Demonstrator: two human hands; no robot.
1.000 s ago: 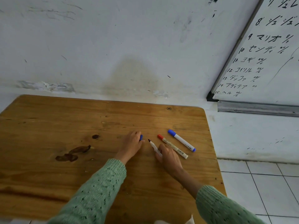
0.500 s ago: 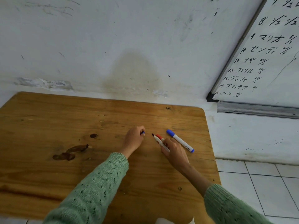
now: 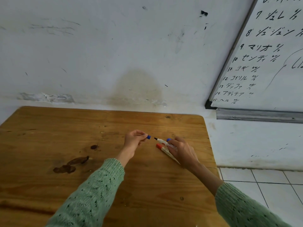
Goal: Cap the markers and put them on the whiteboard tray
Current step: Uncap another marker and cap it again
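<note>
Since a second ago both hands have risen off the counter (image 3: 49, 136). The left hand (image 3: 133, 142) now pinches a small blue cap (image 3: 148, 137) in a fingertip grip. The right hand (image 3: 182, 151) has lifted the uncapped marker (image 3: 161, 141), clenched round its white barrel, with the dark tip pointing at the cap, a small gap between them.

The red marker (image 3: 164, 149) lies capped on the counter just below the lifted one, its tail hidden under the right hand. A blue marker (image 3: 168, 139), once in plain view, now shows only its cap behind the right fingers.

The counter is worn, varnished wood with dark stains and rounded corners. The grey metal tray (image 3: 255, 115) runs under the whiteboard (image 3: 270, 66), well to the right of the red marker.
</note>
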